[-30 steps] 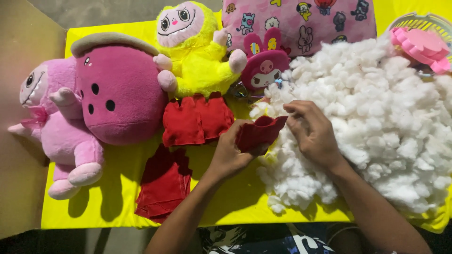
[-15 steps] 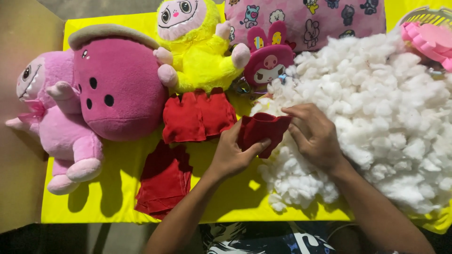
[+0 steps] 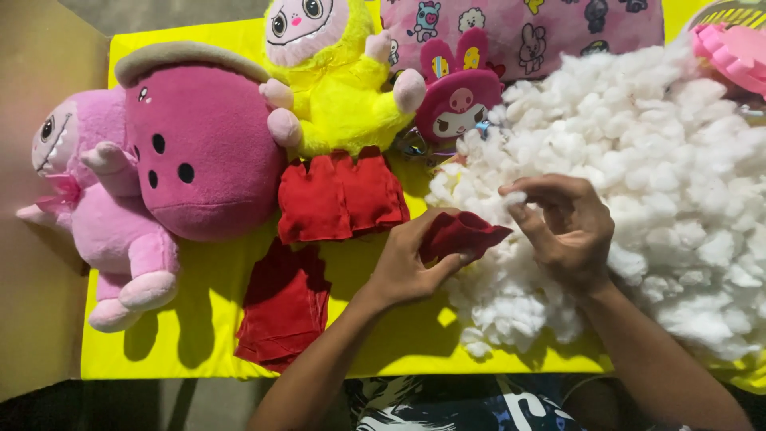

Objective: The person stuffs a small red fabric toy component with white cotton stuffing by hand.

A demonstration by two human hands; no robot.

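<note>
My left hand [image 3: 411, 263] grips a small dark red fabric piece [image 3: 463, 233] at the edge of a big heap of white stuffing [image 3: 678, 183]. Just right of it, my right hand [image 3: 562, 227] pinches a small tuft of that white stuffing between its fingertips, right beside the fabric's opening. Both hands rest over the front left part of the heap, above a yellow sheet [image 3: 399, 343].
A stuffed red fabric shape [image 3: 339, 195] and a flat dark red one [image 3: 283, 307] lie left of my hands. Behind them sit a big pink plush [image 3: 199, 152], a light pink plush [image 3: 100, 231], a yellow plush [image 3: 339, 88], a pink patterned cushion [image 3: 542, 32] and a pink plastic object [image 3: 734, 52].
My right hand has lifted slightly off the red fabric piece and now pinches a tuft of stuffing. The camera view has shifted a little downward.
</note>
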